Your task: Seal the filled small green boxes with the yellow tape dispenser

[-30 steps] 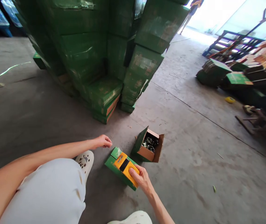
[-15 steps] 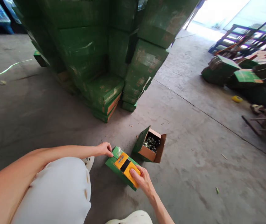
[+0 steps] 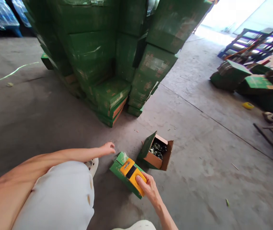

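My right hand is closed around a flat yellow hand-held device with a black band across it, thumb on top. The device lies along the upper face of a closed green carton and covers much of it. A small piece of clear film shows at the device's far end. My left hand holds nothing, fingers loosely extended, just off the carton's far left corner. Right beside the carton stands an open cardboard box, flaps up, with dark shiny wrapped items inside.
Tall stacks of green cartons rise ahead. On the right are a heap of green boxes, a blue pallet frame and a yellow object on the concrete floor. My knee is at lower left.
My left hand has let go of the carton's corner and drawn slightly up and away. My right hand still holds the yellow device on the carton. The view has shifted slightly.
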`<control>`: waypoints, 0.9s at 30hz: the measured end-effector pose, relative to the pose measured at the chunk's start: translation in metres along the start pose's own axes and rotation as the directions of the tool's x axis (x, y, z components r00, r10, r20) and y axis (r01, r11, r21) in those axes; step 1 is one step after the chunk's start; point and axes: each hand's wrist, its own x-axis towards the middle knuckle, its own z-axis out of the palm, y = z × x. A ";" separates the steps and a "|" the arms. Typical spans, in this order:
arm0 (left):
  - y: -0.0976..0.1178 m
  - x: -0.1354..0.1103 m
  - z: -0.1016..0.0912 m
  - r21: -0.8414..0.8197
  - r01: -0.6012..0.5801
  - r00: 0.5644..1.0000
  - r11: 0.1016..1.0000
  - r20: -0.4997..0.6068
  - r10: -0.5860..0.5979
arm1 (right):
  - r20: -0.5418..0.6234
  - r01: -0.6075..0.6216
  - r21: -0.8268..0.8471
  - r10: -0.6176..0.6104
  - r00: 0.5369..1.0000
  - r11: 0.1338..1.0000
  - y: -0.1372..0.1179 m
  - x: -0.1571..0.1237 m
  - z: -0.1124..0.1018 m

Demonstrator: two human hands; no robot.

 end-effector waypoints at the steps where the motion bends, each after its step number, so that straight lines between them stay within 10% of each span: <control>1: 0.007 0.005 -0.004 -0.031 -0.036 0.999 0.999 -0.011 0.036 | 0.001 -0.003 0.002 0.003 1.000 1.000 0.000 0.000 0.000; 5: 0.035 0.013 -0.007 -0.171 -0.200 0.967 0.965 0.124 0.222 | 0.011 -0.029 0.022 0.029 1.000 0.999 0.000 0.001 -0.001; 11: 0.048 0.004 0.001 -0.230 -0.493 0.691 0.839 0.483 0.538 | 0.024 -0.055 0.009 0.055 0.998 0.998 0.005 0.004 -0.002; 17: 0.048 -0.001 -0.011 -0.222 -0.422 0.721 0.879 0.506 0.474 | 0.025 -0.069 0.012 0.068 0.997 0.998 0.010 0.007 -0.003; 27: 0.047 -0.013 -0.022 -0.464 0.073 0.754 0.883 0.606 0.256 | 0.010 -0.028 0.012 0.028 1.000 1.000 0.009 0.002 -0.004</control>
